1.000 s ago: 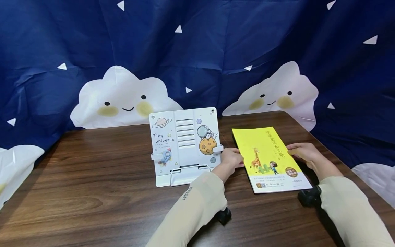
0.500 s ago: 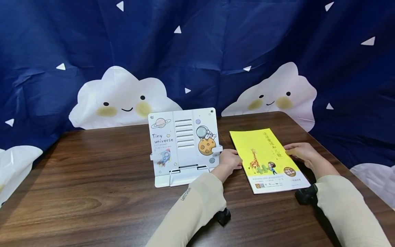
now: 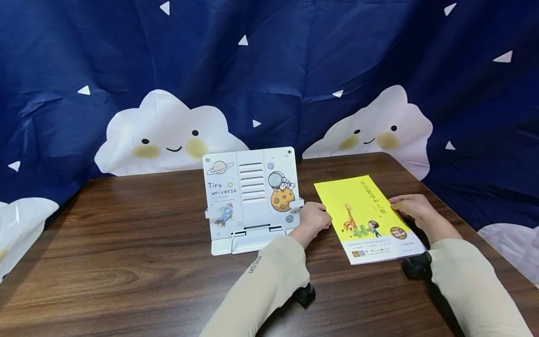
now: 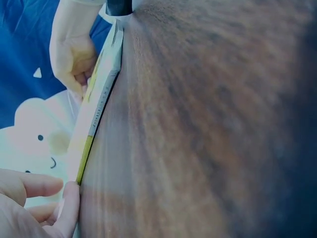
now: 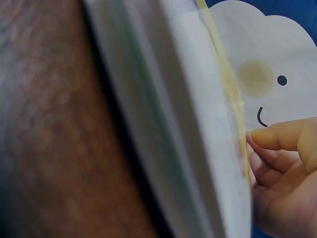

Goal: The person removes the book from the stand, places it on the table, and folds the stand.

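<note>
A yellow book with a giraffe and a child on its cover lies on the right part of the table. At its right edge my right hand pinches the yellow cover between thumb and finger, as the right wrist view shows, where the page edges appear blurred. My left hand is at the book's left side; in the left wrist view a fingertip touches the spine and another finger stands apart from it. A white book stand with space drawings stands upright just left of my left hand.
The stand has a wire foot in front and side clips. Brown wooden table extends left and forward. Behind it hangs a dark blue curtain with clouds and triangles. The table's right edge runs close beside my right arm.
The book has turned and tilted slightly, and the dark side along its upper left edge no longer shows. Both hands stay at its sides with only small shifts. The stand is unmoved.
</note>
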Demonstrator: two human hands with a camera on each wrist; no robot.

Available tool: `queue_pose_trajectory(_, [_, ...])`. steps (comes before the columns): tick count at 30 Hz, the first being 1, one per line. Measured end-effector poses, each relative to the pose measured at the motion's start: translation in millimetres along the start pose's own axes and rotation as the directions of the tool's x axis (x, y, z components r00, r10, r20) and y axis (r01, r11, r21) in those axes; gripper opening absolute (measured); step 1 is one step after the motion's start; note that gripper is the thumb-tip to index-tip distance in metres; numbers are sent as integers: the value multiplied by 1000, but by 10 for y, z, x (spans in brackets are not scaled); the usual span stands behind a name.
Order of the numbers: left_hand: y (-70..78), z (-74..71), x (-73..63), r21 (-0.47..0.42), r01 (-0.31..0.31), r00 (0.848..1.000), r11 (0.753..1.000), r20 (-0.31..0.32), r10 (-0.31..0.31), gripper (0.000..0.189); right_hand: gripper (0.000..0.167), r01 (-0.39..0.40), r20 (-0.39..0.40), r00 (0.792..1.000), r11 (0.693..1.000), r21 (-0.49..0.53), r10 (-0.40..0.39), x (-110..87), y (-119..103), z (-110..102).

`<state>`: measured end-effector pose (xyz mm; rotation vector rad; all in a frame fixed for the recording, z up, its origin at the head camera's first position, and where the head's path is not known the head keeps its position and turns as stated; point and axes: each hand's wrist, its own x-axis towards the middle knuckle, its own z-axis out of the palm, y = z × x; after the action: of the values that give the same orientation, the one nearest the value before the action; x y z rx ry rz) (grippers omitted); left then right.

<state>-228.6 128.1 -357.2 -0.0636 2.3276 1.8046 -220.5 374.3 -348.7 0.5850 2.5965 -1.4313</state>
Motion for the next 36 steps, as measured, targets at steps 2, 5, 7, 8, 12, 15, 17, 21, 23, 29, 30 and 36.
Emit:
queue_pose_trajectory(2, [13,-11,-15,33,-16,1000,999,-7,16,34,47,-7,-4,1000,1000,4,7,-11,1,2])
queue_pose_trajectory(5, [24,-17,-34,41,-23,1000,999,8,22,34,47,1,-9,1000,1000,-4,-1,-22,9,1])
queue_pose_trajectory(7, [27,-19,-46,40,-26,1000,999,12,25,34,48,16,-14,1000,1000,-17,-16,-23,15,-3])
queue_pose_trajectory(8, [27,-20,-50,47,-29,999,998,16,29,34,49,24,-16,1000,999,-25,-25,-21,18,-7])
queue_pose_trajectory(12, [40,-27,-69,73,-42,999,996,23,40,33,52,60,-7,998,997,-45,-60,-9,20,-29])
queue_pose_trajectory(15, [60,-32,-78,78,-46,999,996,27,44,32,52,85,9,996,995,-46,-85,-7,-3,-51])
queue_pose_trajectory(17, [74,-34,-77,78,-44,999,996,28,42,32,53,98,18,995,995,-36,-97,-16,-32,-63])
queue_pose_trajectory(21, [101,-40,-78,88,-32,999,996,40,29,33,55,107,27,994,994,-20,-107,-45,-100,-81])
queue_pose_trajectory(23, [111,-46,-83,103,-32,999,994,48,27,34,55,110,32,993,994,-13,-110,-51,-129,-88])
queue_pose_trajectory(29, [139,-65,-119,104,-41,998,994,52,35,33,56,141,61,988,990,-14,-140,-89,-216,-105])
queue_pose_trajectory(30, [149,-68,-129,103,-41,998,994,56,35,33,57,146,65,987,989,-13,-144,-97,-231,-109])
queue_pose_trajectory(36, [221,-101,-174,150,-65,996,987,76,54,36,62,192,87,978,981,-5,-191,-94,-307,-146])
